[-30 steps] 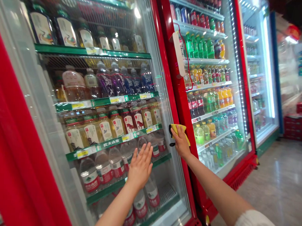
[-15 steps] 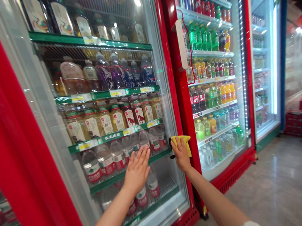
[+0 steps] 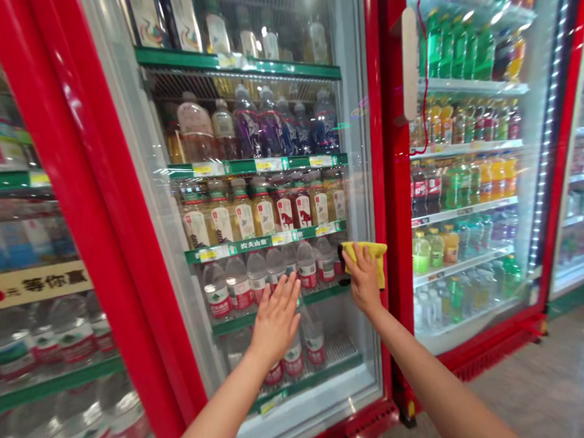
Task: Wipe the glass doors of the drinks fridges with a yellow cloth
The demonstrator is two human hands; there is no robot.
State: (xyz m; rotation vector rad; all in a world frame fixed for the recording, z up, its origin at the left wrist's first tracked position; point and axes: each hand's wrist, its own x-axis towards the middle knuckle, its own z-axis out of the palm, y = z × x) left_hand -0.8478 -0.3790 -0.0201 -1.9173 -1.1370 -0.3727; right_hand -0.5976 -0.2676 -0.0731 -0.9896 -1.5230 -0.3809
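Cloth of bright yellow fabric (image 3: 378, 261) lies at the right edge of a red-framed glass cooler door (image 3: 376, 119), partly hidden under the right hand (image 3: 365, 287), which is slightly splayed; whether it grips, I cannot tell. The left hand (image 3: 275, 318), flat and outstretched, holds nothing visible, its palm hidden. More of the red-framed drinks cooler (image 3: 77, 197) at left, cut off, shows than half a second ago.

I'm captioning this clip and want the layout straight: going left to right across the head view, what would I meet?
Cream banner with red and black lettering → left hand → right hand on a yellow cloth → white box → light-green bottle → strip of lights.
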